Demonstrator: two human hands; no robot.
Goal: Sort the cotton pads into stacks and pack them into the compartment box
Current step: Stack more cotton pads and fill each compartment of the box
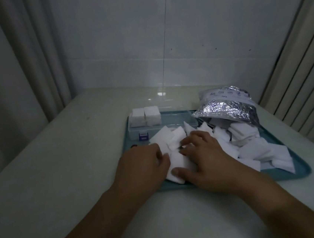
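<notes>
Loose white square cotton pads (248,148) lie scattered over a teal tray (301,169). At the tray's near left, both hands work on a small bunch of pads (178,161). My left hand (143,164) grips the bunch from the left with curled fingers. My right hand (206,158) holds it from the right, thumb under the front edge, fingers curled on top. A clear compartment box (164,126) with a purple latch stands at the tray's far left; two pad stacks (145,116) fill its left compartments.
A crumpled silver foil bag (228,109) lies open at the tray's far right with pads spilling from its mouth. The tray sits on a pale table (70,166) against a tiled wall. Curtains hang at left and right.
</notes>
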